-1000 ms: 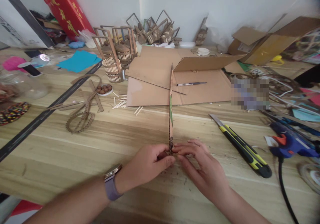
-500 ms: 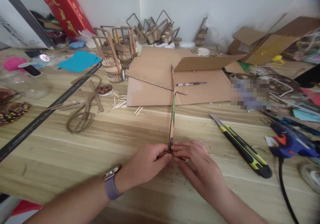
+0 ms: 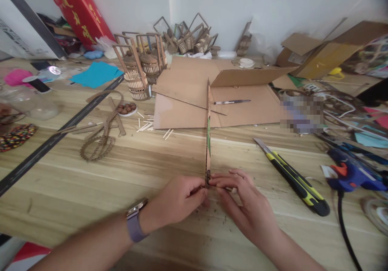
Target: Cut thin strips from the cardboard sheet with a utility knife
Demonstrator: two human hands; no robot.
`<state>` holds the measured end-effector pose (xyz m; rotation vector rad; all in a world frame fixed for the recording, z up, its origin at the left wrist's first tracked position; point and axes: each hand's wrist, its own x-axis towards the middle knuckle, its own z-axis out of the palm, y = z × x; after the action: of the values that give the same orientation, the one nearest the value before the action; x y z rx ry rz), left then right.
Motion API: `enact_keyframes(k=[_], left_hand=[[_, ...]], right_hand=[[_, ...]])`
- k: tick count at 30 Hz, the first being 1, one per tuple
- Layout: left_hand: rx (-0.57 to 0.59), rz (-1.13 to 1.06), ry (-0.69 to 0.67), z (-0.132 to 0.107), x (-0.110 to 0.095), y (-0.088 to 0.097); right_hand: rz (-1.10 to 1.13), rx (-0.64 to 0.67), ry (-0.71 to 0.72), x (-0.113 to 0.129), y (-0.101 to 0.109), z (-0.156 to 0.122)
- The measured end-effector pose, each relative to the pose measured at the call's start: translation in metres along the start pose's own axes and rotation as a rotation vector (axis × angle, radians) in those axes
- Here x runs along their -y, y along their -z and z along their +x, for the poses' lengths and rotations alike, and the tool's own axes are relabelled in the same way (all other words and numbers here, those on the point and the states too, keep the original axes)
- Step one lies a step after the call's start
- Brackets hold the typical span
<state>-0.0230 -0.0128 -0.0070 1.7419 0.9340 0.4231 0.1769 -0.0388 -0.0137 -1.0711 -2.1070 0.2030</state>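
Note:
A long narrow cardboard strip (image 3: pixel 208 141), with a green printed patch on one side, runs away from me across the wooden table. My left hand (image 3: pixel 184 198) pinches its near end between thumb and fingers from the left. From the right, my right hand (image 3: pixel 242 196) closes its fingertips on the same end. The fingertips nearly meet there and partly hide what they grip. The strip's far end lies over larger cardboard sheets (image 3: pixel 182 115). Small dark crumbs are scattered on the table below my hands.
A yellow-black utility knife (image 3: pixel 294 178) lies to the right, blade out, beside a blue glue gun (image 3: pixel 351 168) with its cord. A pen (image 3: pixel 232 101) rests on the cardboard. Small lidded baskets (image 3: pixel 136 79), short sticks (image 3: pixel 145 124) and curled cardboard strips (image 3: pixel 101 139) stand or lie leftward.
The near part of the strip has swung slightly and turned a little in my fingers. My right fingers have shifted slightly, the thumb moving a little to the right; my left hand barely moves.

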Motion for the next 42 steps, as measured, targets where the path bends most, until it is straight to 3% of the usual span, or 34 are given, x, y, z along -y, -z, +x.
enact_keyframes(k=[8, 21, 42], left_hand=[[0.004, -0.009, 0.027, 0.0005, 0.0010, -0.0011], [-0.036, -0.034, -0.019, 0.0040, 0.0074, -0.0010], [0.030, 0.055, 0.042, 0.0005, -0.0021, 0.0013]], right_hand=[[0.006, -0.026, -0.031, 0.0014, 0.0001, 0.0004], [0.013, -0.031, 0.067, 0.0038, -0.0047, 0.0035], [0.009, -0.027, -0.065, 0.0024, -0.0010, -0.0002]])
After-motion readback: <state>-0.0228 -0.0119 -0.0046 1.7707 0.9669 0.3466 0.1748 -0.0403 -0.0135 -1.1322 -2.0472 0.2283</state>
